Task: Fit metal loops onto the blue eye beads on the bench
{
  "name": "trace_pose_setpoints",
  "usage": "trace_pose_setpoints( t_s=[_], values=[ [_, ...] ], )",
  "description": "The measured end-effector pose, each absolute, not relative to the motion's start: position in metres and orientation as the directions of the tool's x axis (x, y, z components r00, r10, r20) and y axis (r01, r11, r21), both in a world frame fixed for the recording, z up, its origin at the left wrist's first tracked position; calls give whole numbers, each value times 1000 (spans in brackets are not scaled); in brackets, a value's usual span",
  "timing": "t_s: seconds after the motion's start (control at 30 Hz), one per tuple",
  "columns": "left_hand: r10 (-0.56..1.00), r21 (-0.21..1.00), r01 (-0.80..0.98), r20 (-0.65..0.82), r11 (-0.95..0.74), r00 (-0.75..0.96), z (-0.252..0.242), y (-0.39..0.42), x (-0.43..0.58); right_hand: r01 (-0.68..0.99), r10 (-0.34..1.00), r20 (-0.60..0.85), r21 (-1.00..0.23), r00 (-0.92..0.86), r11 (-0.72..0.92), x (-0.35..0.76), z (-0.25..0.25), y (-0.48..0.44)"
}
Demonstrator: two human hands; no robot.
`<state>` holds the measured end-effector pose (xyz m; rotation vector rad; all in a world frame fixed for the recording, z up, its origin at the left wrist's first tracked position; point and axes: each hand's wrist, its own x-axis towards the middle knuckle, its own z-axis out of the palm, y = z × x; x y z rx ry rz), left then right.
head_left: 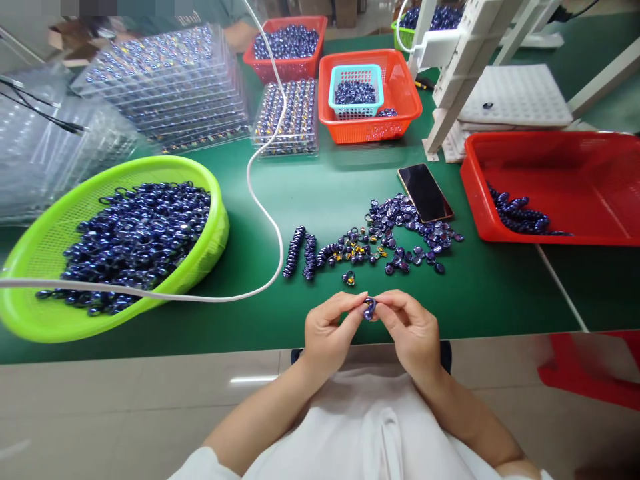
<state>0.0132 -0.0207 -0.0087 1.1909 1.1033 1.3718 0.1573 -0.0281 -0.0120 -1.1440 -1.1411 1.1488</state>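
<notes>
Between the fingertips of both hands is a small shiny dark-blue ring-shaped part (369,309), held just above the table's front edge. My left hand (327,330) pinches it from the left, and my right hand (413,330) grips its other side. A single blue piece with a yellow bit (349,278) lies just beyond the fingers. Farther off are two stacked rows of blue rings (294,252), several blue parts with yellow pieces (353,252), and a loose spread of round blue caps (395,213). How the held part is built is too small to tell.
A green basket (220,220) of blue parts stands at left, crossed by a white cable (255,193). Clear trays (200,100) are stacked behind. A phone (425,192) lies beyond the caps, a red bin (590,160) at right, an orange basket (370,133) at the back.
</notes>
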Motion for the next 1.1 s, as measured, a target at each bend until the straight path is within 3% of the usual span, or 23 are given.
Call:
trace_pose_setpoints(
  t_s=[0.37,0.6,0.9,1.1],
  values=[
    [966,966,25,256,-257,41,0,-23,10,-20,993,48,-999,110,51,156,-10,-27],
    [983,984,14,174,-175,54,-4,-26,8,-104,997,-19,-994,-75,-27,158,-15,-30],
    [956,944,159,276,-289,99,-2,-29,7,-228,990,-59,-970,-132,-88,154,-17,-30],
    [958,942,180,270,-283,93,-3,-26,5,-88,992,-32,-995,-122,-43,154,-18,-30]
  ],
)
